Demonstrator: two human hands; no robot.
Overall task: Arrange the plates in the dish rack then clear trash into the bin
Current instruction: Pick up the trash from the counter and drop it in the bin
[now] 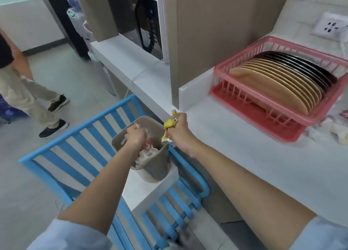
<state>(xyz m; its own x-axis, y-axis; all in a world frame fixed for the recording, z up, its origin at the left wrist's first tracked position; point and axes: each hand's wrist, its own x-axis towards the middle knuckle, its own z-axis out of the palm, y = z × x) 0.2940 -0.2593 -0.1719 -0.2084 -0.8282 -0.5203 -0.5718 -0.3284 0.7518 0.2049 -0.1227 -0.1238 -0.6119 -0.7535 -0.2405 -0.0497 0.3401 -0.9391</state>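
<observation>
Seeing both forearms reach forward from the bottom edge, light blue sleeves pushed up. Left hand (134, 136) sits over the mouth of the grey bin (150, 167), fingers curled round a clear crinkled wrapper (146, 143) with some red in it; wrapper hangs partly inside the bin. Right hand (178, 130) is just beside the bin's right rim, fist closed on a yellow snack wrapper (168, 126). I read its long axis as near vertical, one end sticking up past the knuckles, the other end hanging down toward the rim. Bin already holds white crumpled trash and stands on a white ledge inside a blue slatted chair frame (79, 142).

Further out on the white counter (244, 146), the pink dish rack (278, 102) holds the plates (278, 84) on edge in one row, tan ones nearer, dark ones behind, faces leaning toward the left. More white crumpled trash (335, 131) lies on the counter just right of the rack.

Far left, I see a person's legs (32, 102) on the floor. A wall socket (331, 26) sits behind the rack.
</observation>
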